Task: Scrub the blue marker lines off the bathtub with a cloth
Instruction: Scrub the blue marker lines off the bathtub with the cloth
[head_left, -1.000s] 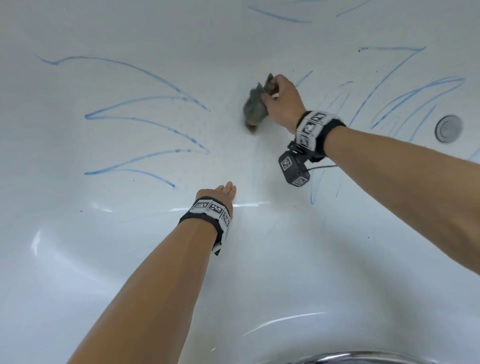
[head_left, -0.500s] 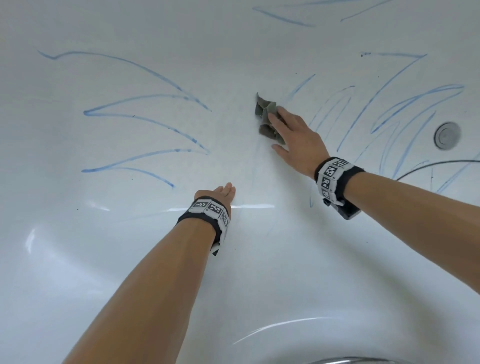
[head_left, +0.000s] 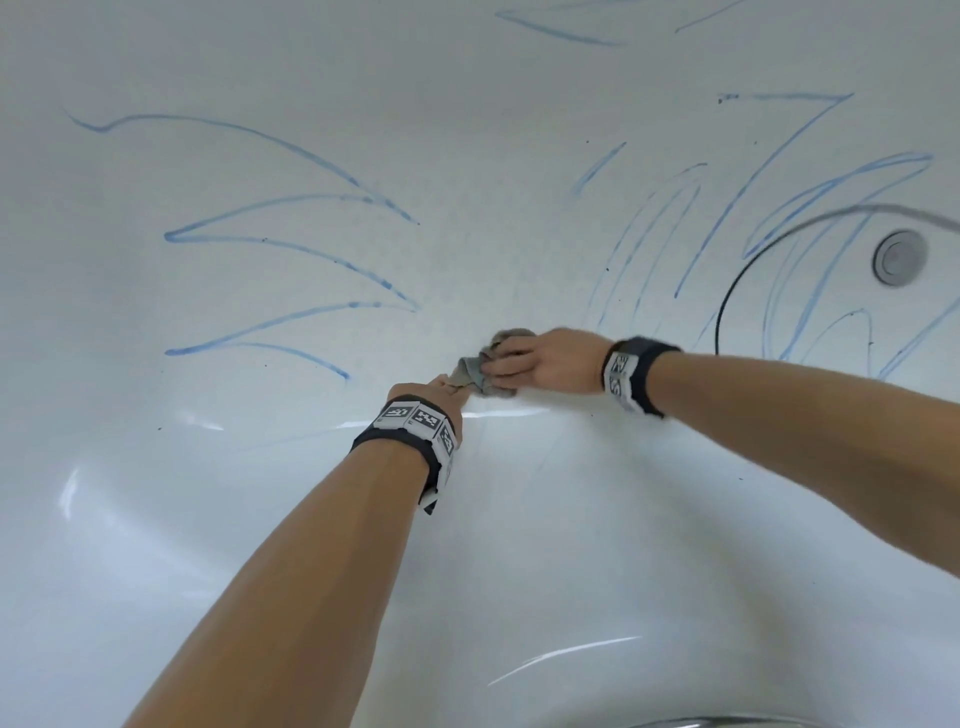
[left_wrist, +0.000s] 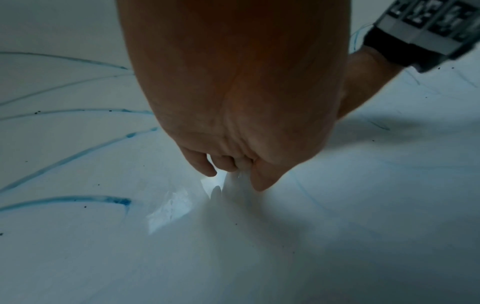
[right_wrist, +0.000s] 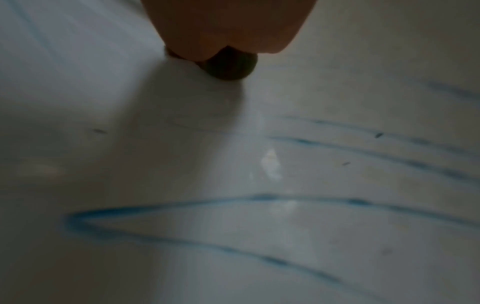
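Note:
The white bathtub (head_left: 519, 545) carries blue marker lines, one group at the left (head_left: 291, 244) and another at the right (head_left: 779, 208). My right hand (head_left: 511, 361) grips a crumpled grey cloth (head_left: 475, 371) and presses it on the tub floor between the two groups. In the right wrist view the cloth (right_wrist: 228, 65) shows as a dark lump under the hand, with blue lines (right_wrist: 182, 205) below it. My left hand (head_left: 447, 389) is propped on the tub right beside the cloth. Its fingertips (left_wrist: 207, 166) touch the surface and hold nothing.
A round metal overflow cap (head_left: 898, 257) sits on the tub wall at the far right. A thin black cable (head_left: 727, 291) arcs from the right wrist in front of the right-hand lines. Dark specks dot the surface. A chrome edge (head_left: 701, 722) shows at the bottom.
My right hand has swept the cloth down and left across the tub, from the far middle to right beside my left hand. The left hand has stayed put.

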